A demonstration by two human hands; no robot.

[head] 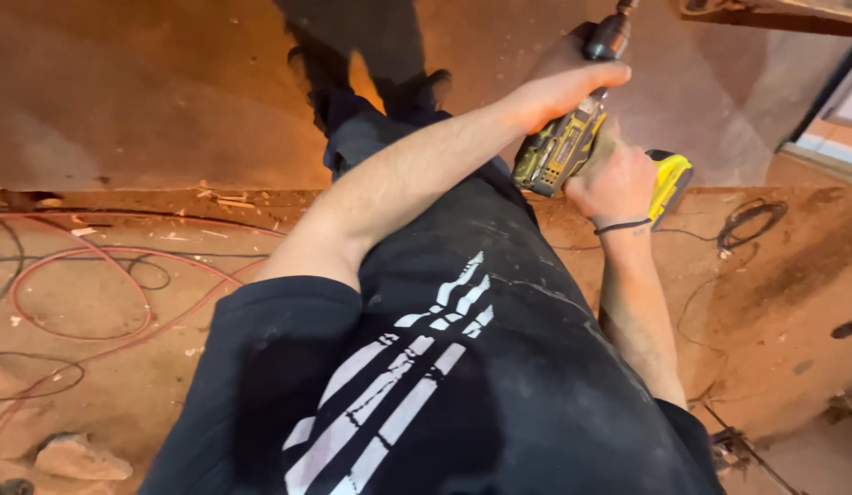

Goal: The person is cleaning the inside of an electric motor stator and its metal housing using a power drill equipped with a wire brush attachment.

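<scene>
A yellow and black cordless drill (pixel 559 151) points up and away from me, with its dark chuck (pixel 611 37) near the top edge. My left hand (pixel 565 81) is wrapped over the drill's front body just behind the chuck, the arm reaching across my black shirt with white stripes. My right hand (pixel 617 183), with a thin black band on the wrist, grips the handle above the yellow battery base (pixel 671 181). The bit's tip runs out of view.
Below lies a dusty brown floor. A red hose (pixel 77 275) and thin dark cables loop at the left, and a black cable coil (pixel 749 220) lies at the right. A stone lump (pixel 73 458) sits bottom left. A wooden beam (pixel 774 14) crosses the top right.
</scene>
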